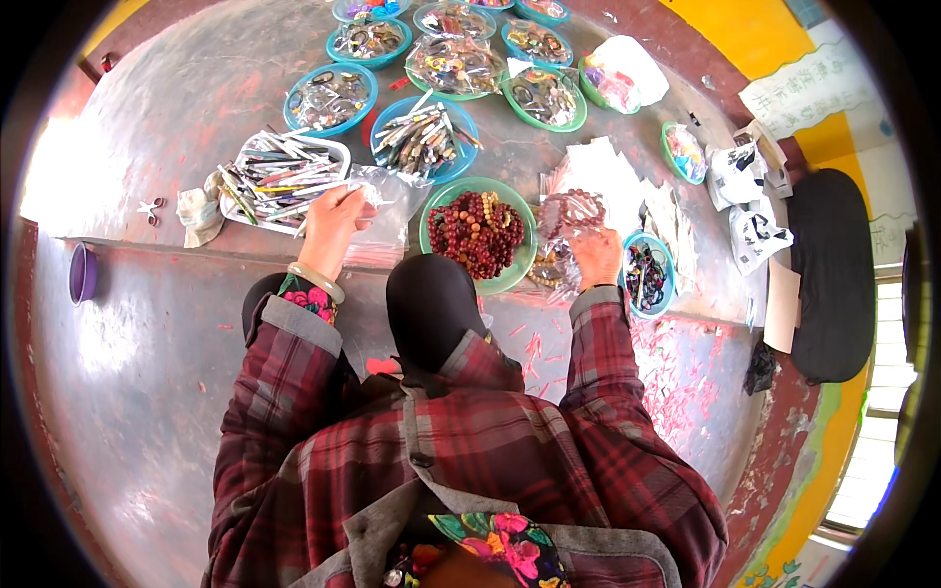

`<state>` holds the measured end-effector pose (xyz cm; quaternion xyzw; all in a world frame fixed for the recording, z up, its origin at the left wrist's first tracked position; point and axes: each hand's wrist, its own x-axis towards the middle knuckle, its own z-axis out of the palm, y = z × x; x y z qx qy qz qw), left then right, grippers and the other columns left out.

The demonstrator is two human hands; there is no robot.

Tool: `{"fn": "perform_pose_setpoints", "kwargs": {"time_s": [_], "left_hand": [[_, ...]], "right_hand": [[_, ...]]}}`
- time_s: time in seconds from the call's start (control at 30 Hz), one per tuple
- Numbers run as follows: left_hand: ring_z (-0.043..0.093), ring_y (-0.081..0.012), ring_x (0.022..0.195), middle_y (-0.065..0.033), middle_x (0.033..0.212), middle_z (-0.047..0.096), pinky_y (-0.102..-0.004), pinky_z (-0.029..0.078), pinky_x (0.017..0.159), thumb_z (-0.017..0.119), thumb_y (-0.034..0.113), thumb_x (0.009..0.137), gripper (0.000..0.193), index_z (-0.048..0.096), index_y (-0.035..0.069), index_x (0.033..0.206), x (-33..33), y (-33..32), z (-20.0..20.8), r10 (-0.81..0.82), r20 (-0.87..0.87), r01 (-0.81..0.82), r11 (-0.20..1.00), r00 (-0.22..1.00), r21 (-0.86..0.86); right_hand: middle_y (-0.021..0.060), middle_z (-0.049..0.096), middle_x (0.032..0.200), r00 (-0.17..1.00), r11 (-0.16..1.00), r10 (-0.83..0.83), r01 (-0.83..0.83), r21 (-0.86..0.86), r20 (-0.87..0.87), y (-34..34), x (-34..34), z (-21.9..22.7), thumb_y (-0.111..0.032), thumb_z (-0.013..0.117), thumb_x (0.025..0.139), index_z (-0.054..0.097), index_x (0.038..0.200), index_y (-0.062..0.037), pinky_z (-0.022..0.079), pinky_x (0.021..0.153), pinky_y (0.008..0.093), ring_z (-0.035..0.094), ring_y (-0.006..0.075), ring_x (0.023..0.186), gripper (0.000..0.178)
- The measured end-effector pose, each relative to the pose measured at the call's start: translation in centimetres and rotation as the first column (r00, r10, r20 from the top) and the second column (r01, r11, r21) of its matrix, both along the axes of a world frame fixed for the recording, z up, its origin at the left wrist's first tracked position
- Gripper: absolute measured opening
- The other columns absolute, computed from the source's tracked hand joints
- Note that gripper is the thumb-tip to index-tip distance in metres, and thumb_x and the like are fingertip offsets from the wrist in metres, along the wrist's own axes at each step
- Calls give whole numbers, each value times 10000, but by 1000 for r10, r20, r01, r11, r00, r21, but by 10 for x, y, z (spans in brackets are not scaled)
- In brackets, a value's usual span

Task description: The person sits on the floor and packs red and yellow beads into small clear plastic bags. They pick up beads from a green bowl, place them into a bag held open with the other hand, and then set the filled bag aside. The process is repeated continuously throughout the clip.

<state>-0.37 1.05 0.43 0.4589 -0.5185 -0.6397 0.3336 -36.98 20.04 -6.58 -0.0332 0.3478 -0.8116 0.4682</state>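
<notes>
Red-and-grey plaid cloth jacket [451,461] is nearest. Leftmost, a white rectangular tray [260,224] of slender pens [284,171]; left hand [333,227], grip drawn together beside clear plastic sheeting [390,216], its hold unclear; round green bowl [528,230] of dark-red beads [475,235]; right hand [596,257], fingers curled at clear-wrapped reddish-brown bead strands [573,208], grip's closure unclear.

Bead strand [573,208]: reddish-brown, round beads, looped, right of centre; clear plastic about it, over or under uncertain. Paler brown beads [545,270] just below, partly hidden. Clear plastic bag [394,227]: thin, wrinkled, lying left of centre, glossy. Pen-like sticks [279,169]: slim, mostly white, some dark or yellowish, heaped at mixed angles in white tray [340,152], upper left of centre.
</notes>
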Motion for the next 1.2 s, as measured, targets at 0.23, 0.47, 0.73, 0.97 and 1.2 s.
{"fn": "perform_pose_setpoints", "kwargs": {"time_s": [0.23, 0.47, 0.73, 0.97, 1.2], "left_hand": [[597, -115, 755, -19, 799, 610, -236, 423, 630, 552, 210, 875, 189, 606, 31, 902, 4, -2, -6, -9, -13, 9, 1000, 1000, 7], [592, -123, 734, -40, 779, 608, -243, 430, 632, 529, 183, 879, 195, 604, 3, 886, 10, 0, 3, -3, -7, 3, 1000, 1000, -11], [599, -131, 709, -66, 748, 610, -254, 470, 618, 552, 213, 859, 246, 597, -26, 824, 12, -1, 0, 4, -36, -5, 1000, 999, -17], [593, -115, 746, -37, 777, 610, -243, 436, 634, 523, 178, 881, 186, 602, 10, 884, 17, 1, 7, -21, -14, 20, 1000, 1000, -6], [596, -115, 733, -39, 771, 613, -244, 437, 624, 531, 173, 877, 180, 602, 8, 883, 20, -3, 2, -5, -19, 5, 1000, 1000, -6]], "right_hand": [[110, 615, 983, 984, 987, 154, -148, 69, -87, -14, 42, 16, -123, 545, 718, 549, 1023, -8, 454, 823, 426, 582, 267, 910, 326], [77, 597, 878, 965, 953, 235, -205, 222, -120, -33, 78, 25, -141, 559, 700, 557, 904, -35, 463, 734, 387, 576, 248, 824, 230], [16, 556, 815, 935, 927, -34, 162, 338, -354, -50, 54, -37, -111, 569, 780, 568, 957, -74, 418, 760, 279, 560, 135, 850, 181], [137, 620, 899, -60, 812, 519, 347, 469, -853, -28, 93, -72, -141, 633, 715, 606, 937, -39, 466, 740, 329, 592, 277, 814, 246], [102, 537, 850, -519, 769, 638, 472, 432, -569, -18, 151, -60, -193, 615, 697, 530, 826, -76, 430, 728, 426, 517, 299, 872, 194]]}}
